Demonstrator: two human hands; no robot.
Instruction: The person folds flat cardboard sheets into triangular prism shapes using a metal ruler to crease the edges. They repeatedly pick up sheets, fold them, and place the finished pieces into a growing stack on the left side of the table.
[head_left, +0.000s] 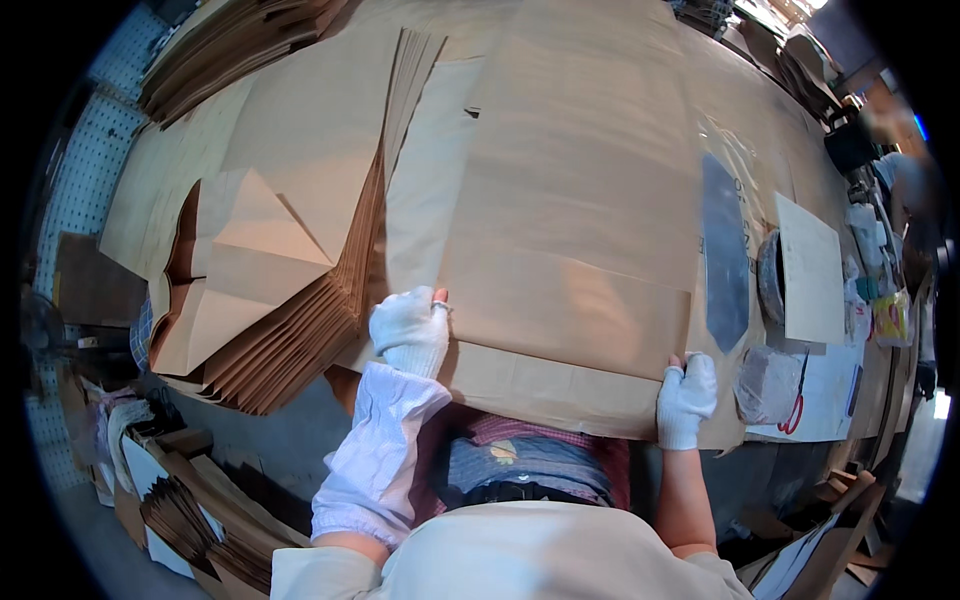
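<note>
A long sheet of brown kraft paper (pixel 570 220) lies flat in front of me, with a fold across its near end. At the left corner of that end, my left hand (pixel 412 328), in a white glove with bare fingertips and a white knitted sleeve, is closed on the edge. My right hand (pixel 686 398), gloved the same way, pinches the right corner by the fold. Beneath the fold a strip of brown paper (pixel 550 388) runs along the table's front edge. Left of my left hand sits a fanned stack of folded brown paper bags (pixel 290 330), the top one's end spread into a diamond.
More brown paper (pixel 235 50) is piled at the far left. A grey pointed template (pixel 724 255) lies to the right, near a white board (pixel 810 270), a roll of tape (pixel 770 275), a plastic-wrapped bundle (pixel 768 385) and red-handled scissors (pixel 793 415). Boxes of cardboard (pixel 205 520) stand below left.
</note>
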